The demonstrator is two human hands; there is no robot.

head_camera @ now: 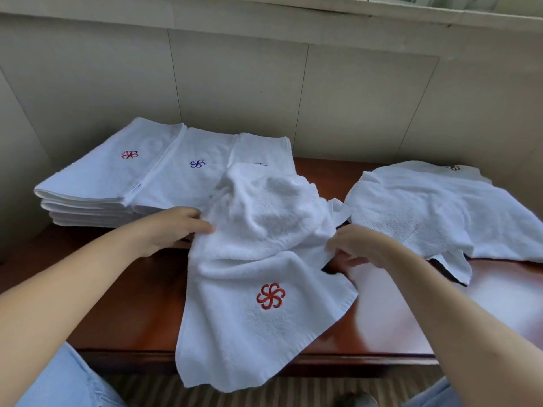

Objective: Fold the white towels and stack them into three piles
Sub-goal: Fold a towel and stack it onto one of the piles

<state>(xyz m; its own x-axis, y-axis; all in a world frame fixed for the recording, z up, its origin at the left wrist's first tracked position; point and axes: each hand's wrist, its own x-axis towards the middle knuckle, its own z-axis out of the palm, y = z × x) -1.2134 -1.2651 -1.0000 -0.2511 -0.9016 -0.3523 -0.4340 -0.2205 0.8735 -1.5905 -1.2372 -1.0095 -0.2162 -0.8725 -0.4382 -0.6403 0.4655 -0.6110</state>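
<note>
Head view, looking down at a dark red-brown wooden table [123, 304] set against a pale panelled wall [235, 83]; a crumpled white towel w/ red pinwheel logo [261, 259] lies centre, its near end draped over the table's front edge, its far end bunched up. Left hand [176, 227] has fingers curled into the towel's left edge, gripping the cloth; right hand [361, 245] pinches the towel's right edge betw. thumb & fingers, just above the tabletop. Back left, three folded piles sit side by side, touching: left pile [97, 177] w/ red logo on top, middle pile [188, 168] w/ blue logo, third pile [261, 151] partly hidden behind the bunched towel. Right side: heap of unfolded towels [435, 210], apart from the held one. Pale blue jeans [67, 380] at bottom corners.
</note>
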